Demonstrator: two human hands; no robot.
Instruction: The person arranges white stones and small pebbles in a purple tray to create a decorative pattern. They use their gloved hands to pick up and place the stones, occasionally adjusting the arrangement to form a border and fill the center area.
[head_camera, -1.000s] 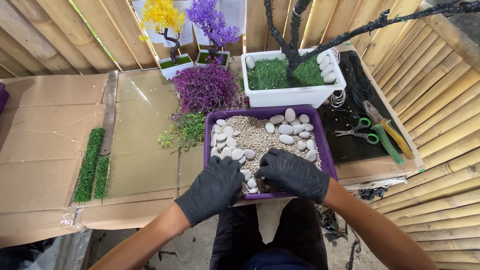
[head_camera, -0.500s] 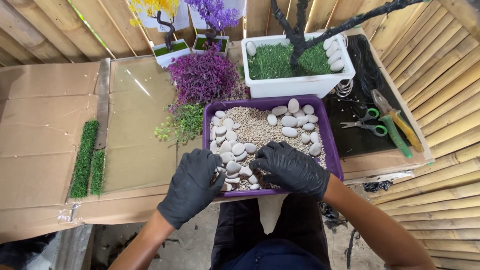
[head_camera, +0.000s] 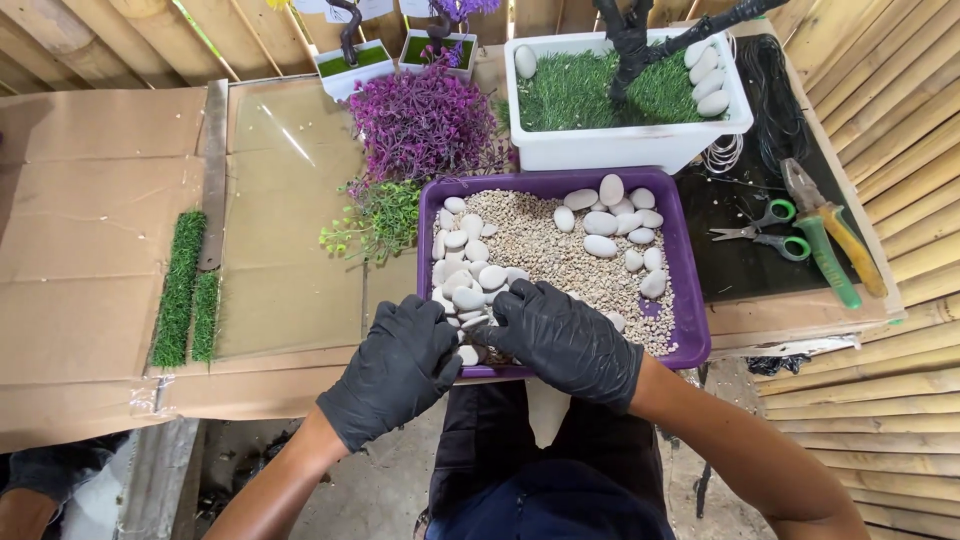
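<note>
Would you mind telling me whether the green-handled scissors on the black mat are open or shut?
Open: the scissors lie flat on the black mat, their two green loops apart and the blades slightly parted.

A purple tray (head_camera: 690, 300) of fine gravel (head_camera: 545, 250) and white pebbles (head_camera: 465, 270) is seen on a cardboard-covered table (head_camera: 90, 250). Its near edge is covered by the left hand (head_camera: 395, 370) and right hand (head_camera: 565, 340), both in black gloves, resting among the pebbles. Behind it are set a white planter (head_camera: 620, 150) and a purple plant (head_camera: 420, 120); green-handled scissors (head_camera: 765, 228) and pliers (head_camera: 825, 240) are laid to the right.
</note>
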